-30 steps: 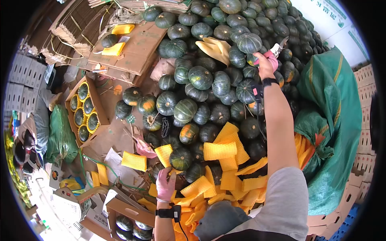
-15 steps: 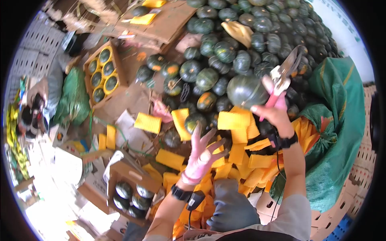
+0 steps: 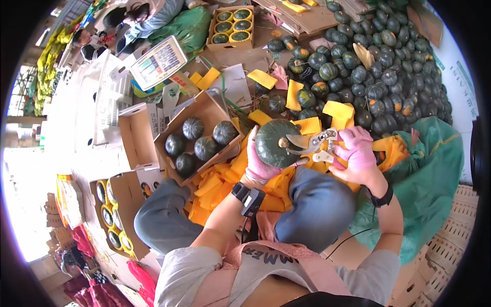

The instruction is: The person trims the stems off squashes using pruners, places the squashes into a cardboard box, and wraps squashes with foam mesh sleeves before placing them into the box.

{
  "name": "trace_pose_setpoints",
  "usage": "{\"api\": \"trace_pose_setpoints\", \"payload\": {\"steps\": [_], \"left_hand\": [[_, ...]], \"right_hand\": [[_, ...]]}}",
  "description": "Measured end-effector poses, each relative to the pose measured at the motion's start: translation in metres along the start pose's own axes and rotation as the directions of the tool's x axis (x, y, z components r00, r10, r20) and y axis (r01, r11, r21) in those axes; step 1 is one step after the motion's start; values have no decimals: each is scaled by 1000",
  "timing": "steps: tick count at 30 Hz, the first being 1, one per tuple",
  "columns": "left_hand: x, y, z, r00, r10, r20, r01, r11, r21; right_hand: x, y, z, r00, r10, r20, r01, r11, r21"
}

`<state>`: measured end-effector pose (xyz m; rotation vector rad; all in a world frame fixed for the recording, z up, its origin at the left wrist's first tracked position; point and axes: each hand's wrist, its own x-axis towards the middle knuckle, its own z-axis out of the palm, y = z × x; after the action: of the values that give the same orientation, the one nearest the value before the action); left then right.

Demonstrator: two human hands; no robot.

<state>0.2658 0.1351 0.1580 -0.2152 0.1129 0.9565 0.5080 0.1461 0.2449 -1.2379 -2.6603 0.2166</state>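
My left hand (image 3: 257, 165), in a pink glove, cradles a round dark green pumpkin (image 3: 272, 148) from its left side and below, with the stem facing right. In my pink-gloved right hand (image 3: 356, 151) is a pair of pruning shears (image 3: 318, 140). Their blades are spread at the pumpkin's short tan stem. Yellow foam net sleeves (image 3: 219, 180) lie heaped below both hands and around my knees.
A pile of dark pumpkins (image 3: 378, 92) spreads across the upper right. An open carton (image 3: 217, 157) with several pumpkins stands left of my hands. A green sack (image 3: 429, 169) bulges at the right. Another person (image 3: 161, 20) is at the upper left.
My left hand, empty and spread before, now holds the pumpkin. My right hand has brought the shears down from over the pile to the stem. The view has swung left.
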Motion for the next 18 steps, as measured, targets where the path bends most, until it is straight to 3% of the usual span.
{"api": "trace_pose_setpoints", "payload": {"steps": [6, 10, 13, 14, 17, 18], "left_hand": [[-68, -5, 32, 996, 35, 85, -42, 996, 84], [-96, -3, 34, 997, -3, 78, -2, 998, 68], [-113, -2, 28, 997, -12, 76, 5, 996, 92], [-118, -1, 23, 991, -38, 132, 24, 995, 101], [-129, -2, 16, 991, 116, 65, -129, 957, 260], [-133, -2, 5, 954, 100, 282, -164, 964, 212]], "right_hand": [[3, -64, -42, 991, -132, 18, 133, 989, -65], [-3, -100, -42, 991, -67, 119, 72, 997, -32], [-12, -108, -25, 982, 84, 167, -101, 991, 93], [-12, -113, -23, 992, 27, 121, -40, 994, 106], [-19, -116, -6, 974, 97, 206, -136, 973, 186], [-16, -120, -5, 935, 207, 288, -296, 904, 310]]}}
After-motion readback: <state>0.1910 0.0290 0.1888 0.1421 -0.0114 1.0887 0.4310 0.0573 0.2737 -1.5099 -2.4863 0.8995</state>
